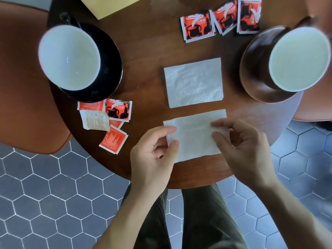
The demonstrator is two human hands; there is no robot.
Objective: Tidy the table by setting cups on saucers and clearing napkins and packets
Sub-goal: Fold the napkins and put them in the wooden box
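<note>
From the head view, both hands work at the near napkin (195,134), which lies flat at the near edge of the round wooden table (152,51). The left hand (152,159) pinches its left edge between thumb and forefinger; the right hand (240,148) pinches its right side the same way. A second napkin (194,81) lies just beyond it. At far left a white-lined cup (69,57) sits on a black saucer (111,69); at far right another cup (299,58) sits on a brown saucer (255,81). Red sugar packets (115,121) cluster near the black saucer, with more packets (221,18) at the far side.
</note>
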